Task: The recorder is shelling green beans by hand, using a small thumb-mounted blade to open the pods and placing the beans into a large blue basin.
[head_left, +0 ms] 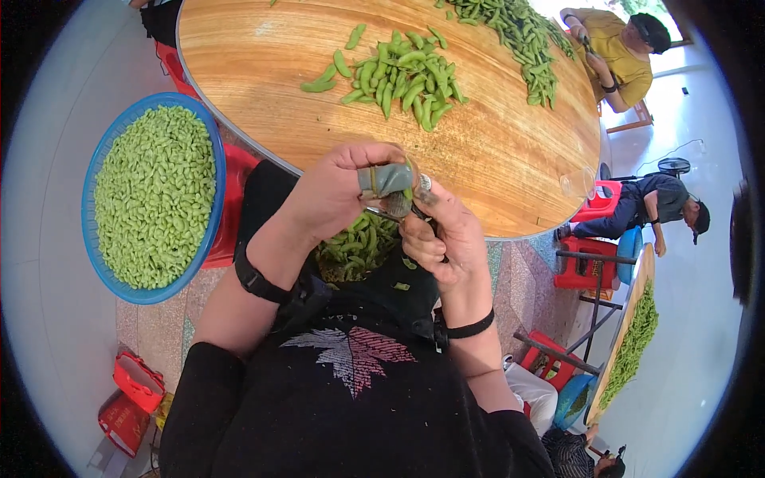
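Note:
My left hand and my right hand meet over my lap at the table's near edge. Grey wrapping covers a finger of the left hand, and its fingertips pinch a green soybean pod. The right hand's fingers are curled close beside the pod, its thumb tip also covered. Something small and dark shows between the right fingers; its kind is unclear. Below the hands, a heap of green pods or husks lies in my lap. Ahead, a loose pile of soybean pods rests on the wooden table.
A blue basket full of shelled green beans stands at left on a red stool. More pods lie at the table's far side, near a person in yellow. Other people sit at right by a second table. Red bags lie lower left.

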Motion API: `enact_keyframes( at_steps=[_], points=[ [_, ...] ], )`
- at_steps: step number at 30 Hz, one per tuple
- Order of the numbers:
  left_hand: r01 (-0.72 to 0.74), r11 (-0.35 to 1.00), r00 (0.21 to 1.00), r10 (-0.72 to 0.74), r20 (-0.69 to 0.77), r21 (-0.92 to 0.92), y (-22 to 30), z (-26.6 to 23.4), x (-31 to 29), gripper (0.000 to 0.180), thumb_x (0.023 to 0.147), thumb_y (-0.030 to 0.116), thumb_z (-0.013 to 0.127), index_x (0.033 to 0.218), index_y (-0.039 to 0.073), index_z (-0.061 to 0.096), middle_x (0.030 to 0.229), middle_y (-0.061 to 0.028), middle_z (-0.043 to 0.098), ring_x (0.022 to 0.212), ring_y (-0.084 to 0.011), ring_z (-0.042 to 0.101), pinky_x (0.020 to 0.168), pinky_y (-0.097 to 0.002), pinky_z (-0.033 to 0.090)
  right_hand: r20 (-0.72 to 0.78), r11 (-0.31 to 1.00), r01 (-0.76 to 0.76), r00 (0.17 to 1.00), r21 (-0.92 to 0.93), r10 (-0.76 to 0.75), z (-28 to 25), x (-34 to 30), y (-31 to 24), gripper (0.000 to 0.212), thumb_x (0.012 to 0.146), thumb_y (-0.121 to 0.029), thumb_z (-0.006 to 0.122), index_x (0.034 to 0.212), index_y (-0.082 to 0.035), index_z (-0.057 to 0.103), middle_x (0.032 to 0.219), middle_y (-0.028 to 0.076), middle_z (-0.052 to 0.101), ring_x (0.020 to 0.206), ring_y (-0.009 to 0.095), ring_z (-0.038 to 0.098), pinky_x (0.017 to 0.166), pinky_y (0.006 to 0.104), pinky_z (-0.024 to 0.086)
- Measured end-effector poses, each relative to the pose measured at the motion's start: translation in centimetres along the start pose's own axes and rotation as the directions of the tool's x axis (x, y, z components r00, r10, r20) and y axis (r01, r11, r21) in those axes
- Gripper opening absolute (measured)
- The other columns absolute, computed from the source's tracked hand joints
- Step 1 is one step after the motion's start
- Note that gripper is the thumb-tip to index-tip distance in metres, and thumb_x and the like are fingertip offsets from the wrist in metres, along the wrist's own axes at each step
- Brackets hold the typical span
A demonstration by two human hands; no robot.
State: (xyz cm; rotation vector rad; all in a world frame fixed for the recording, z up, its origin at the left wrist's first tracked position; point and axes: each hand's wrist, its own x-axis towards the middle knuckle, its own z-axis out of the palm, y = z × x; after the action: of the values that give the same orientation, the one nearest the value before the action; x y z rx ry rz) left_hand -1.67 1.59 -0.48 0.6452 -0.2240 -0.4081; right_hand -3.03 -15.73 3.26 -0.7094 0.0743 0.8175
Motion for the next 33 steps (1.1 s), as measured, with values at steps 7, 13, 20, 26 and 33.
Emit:
enact_keyframes(
  at_steps=[7,13,20,26,33],
  points=[
    [-0.028,0.975,0.974,0.077,-0.213,0.222,0.0,0.9,0.3,0.009,0.082,0.006,0.058,0.09,0.003,0.061,0.08,0.0016,0.06,0.071,-0.0058,0.053,0.062,-0.0203,0.042,-0.09,0.95,0.089,0.989,-0.298,-0.121,1.1,0.3,0.2,0.021,0.096,-0.018,0.04,0.107,-0.003,0.049,0.061,0.002,0.044,0.044,0.004,0.031,0.039,0.0169,0.023],
    [-0.086,0.952,0.973,0.144,-0.18,0.293,0.1,0.9,0.2,0.007,0.083,0.006,0.058,0.088,0.002,0.063,0.079,0.0015,0.06,0.071,-0.006,0.054,0.064,-0.0202,0.042,-0.12,0.977,0.096,0.985,-0.192,-0.12,0.8,0.7,0.2,0.021,0.096,-0.017,0.04,0.109,-0.004,0.049,0.061,0.002,0.045,0.041,0.004,0.029,0.036,0.0167,0.022],
    [-0.01,1.0,0.998,0.01,-0.055,0.001,-0.2,0.0,0.0,0.009,0.083,0.008,0.062,0.09,0.003,0.063,0.08,0.0019,0.059,0.071,-0.0057,0.053,0.062,-0.0202,0.042,-0.059,0.999,0.038,0.998,-0.022,-0.039,0.7,0.1,0.2,0.018,0.094,-0.011,0.042,0.106,-0.004,0.052,0.058,0.002,0.047,0.04,0.004,0.032,0.037,0.0167,0.025],
    [-0.024,0.67,0.95,0.247,-0.193,0.742,-0.7,1.3,0.3,0.015,0.078,0.008,0.065,0.091,0.002,0.061,0.081,0.0023,0.057,0.073,-0.0044,0.048,0.066,-0.0194,0.04,-0.116,0.372,0.084,0.867,-0.924,-0.485,-0.8,1.0,0.4,0.011,0.091,-0.006,0.045,0.091,-0.002,0.056,0.058,-0.003,0.049,0.049,0.004,0.041,0.045,0.0197,0.031],
    [-0.048,0.698,0.941,0.271,-0.201,0.714,0.2,1.3,0.6,0.024,0.079,-0.005,0.047,0.098,-0.001,0.061,0.09,-0.0016,0.061,0.076,-0.0085,0.053,0.07,-0.0223,0.043,-0.164,0.692,0.045,0.959,-0.72,-0.233,-0.8,1.4,-2.9,0.024,0.092,-0.018,0.046,0.1,0.001,0.058,0.06,0.001,0.053,0.05,0.011,0.049,0.046,0.0246,0.037]
  ],
)
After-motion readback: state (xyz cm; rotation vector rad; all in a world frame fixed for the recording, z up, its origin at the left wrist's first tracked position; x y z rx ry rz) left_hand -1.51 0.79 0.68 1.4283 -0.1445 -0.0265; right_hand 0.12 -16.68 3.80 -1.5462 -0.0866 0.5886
